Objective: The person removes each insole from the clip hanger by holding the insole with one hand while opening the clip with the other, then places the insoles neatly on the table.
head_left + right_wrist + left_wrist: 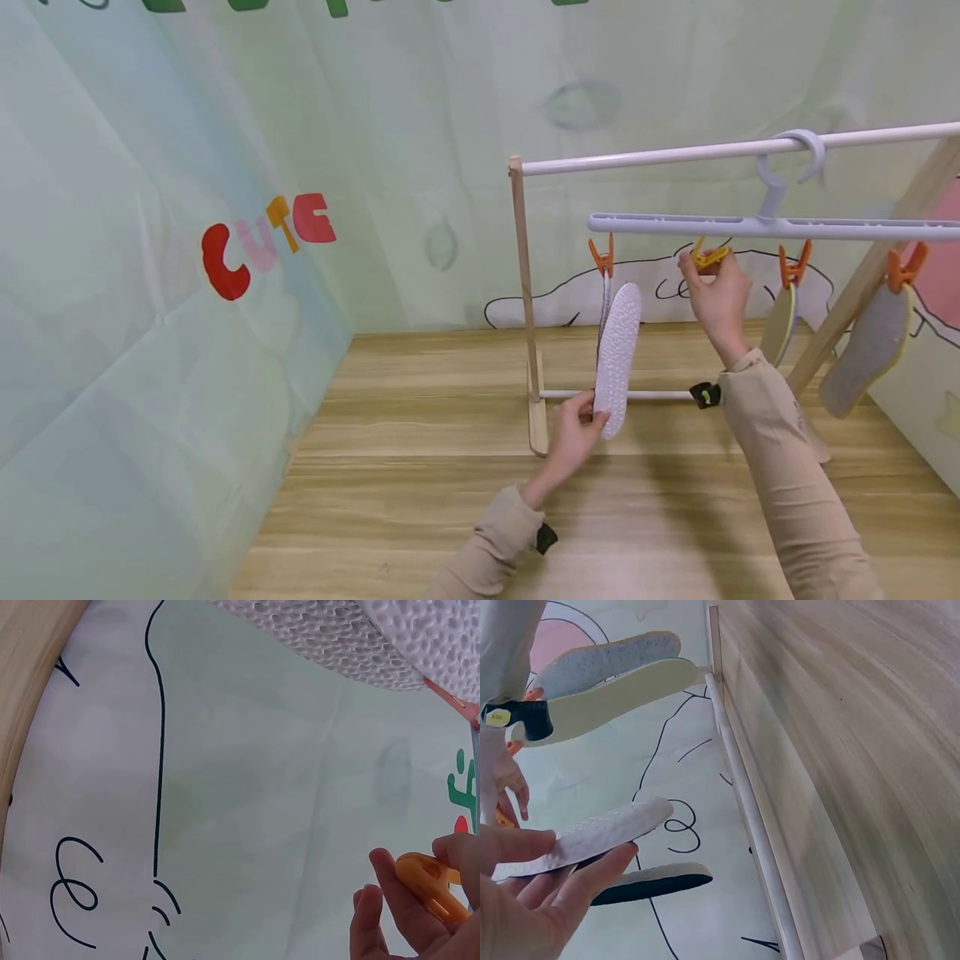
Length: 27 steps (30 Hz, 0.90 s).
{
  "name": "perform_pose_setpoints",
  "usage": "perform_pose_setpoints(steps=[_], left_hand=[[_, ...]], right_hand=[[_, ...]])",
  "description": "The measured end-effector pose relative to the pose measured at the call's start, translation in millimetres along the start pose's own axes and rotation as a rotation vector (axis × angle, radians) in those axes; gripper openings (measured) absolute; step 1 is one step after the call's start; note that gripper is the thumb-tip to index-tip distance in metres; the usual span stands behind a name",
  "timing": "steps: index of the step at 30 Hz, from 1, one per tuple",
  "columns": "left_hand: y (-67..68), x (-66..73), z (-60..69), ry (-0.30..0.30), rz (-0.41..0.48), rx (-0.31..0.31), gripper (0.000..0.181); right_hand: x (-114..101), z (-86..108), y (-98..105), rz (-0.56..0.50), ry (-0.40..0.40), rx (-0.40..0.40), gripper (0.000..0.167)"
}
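Observation:
My left hand (573,433) pinches a white textured insole (618,358) near its lower end, thumb on the front and fingers behind. In the left wrist view, the thumb and fingers of the left hand (540,900) hold the white insole (615,836), whose underside is dark. Up at the hanger (675,225), my right hand (722,304) pinches a yellow clothespin (707,259), also in the right wrist view (424,881). Beside the held insole, another white insole (603,308) hangs from an orange clothespin (603,257).
The grey-white hanger hooks over the white rail (660,156) of a wooden-legged rack (522,275). Farther right, a yellowish insole (780,325) and a grey insole (862,350) hang from orange clothespins (906,268). The rack stands on a wood-grain table (390,475) before a printed backdrop.

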<state>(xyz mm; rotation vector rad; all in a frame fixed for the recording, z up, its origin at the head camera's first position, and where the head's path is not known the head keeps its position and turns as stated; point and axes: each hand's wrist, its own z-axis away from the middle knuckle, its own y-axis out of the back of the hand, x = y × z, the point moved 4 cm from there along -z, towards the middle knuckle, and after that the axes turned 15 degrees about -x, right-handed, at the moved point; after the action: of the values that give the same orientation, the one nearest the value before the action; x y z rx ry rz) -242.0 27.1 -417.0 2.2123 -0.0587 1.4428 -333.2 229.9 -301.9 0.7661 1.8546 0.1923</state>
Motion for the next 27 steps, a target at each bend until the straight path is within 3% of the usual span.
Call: perform_pose_setpoints(steps=[4,6,13,16,22,24,26,27], left_hand=[[10.4,13.9,6.7,0.013,0.038,0.028,0.018],[12.8,11.9,7.9,0.023,0.042,0.046,0.018],[14.6,-19.0,6.9,0.058,0.048,0.1,0.021],[18.5,-22.1,9.2,0.057,0.052,0.116,0.021],[33.0,-5.0,17.7,0.098,0.105,0.124,0.018],[37.1,-6.7,19.7,0.107,0.109,0.12,0.019],[40.0,-17.5,20.3,0.078,0.088,0.114,0.021],[38.4,-42.8,17.2,0.028,0.087,0.115,0.022]], right_hand=[[1.0,0.4,-2.1,-0.01,0.009,-0.006,0.036],[1.6,1.2,-3.0,-0.022,0.017,-0.011,0.035],[3.9,3.6,-4.5,-0.05,0.047,-0.013,0.036],[5.4,3.7,-4.6,-0.048,0.045,-0.022,0.037],[7.9,3.2,-5.8,-0.036,0.033,-0.052,0.038],[9.1,2.4,-6.5,-0.029,0.027,-0.061,0.039],[9.8,1.7,-7.3,-0.022,0.025,-0.07,0.04],[10.4,1.3,-7.6,-0.02,0.025,-0.074,0.04]])
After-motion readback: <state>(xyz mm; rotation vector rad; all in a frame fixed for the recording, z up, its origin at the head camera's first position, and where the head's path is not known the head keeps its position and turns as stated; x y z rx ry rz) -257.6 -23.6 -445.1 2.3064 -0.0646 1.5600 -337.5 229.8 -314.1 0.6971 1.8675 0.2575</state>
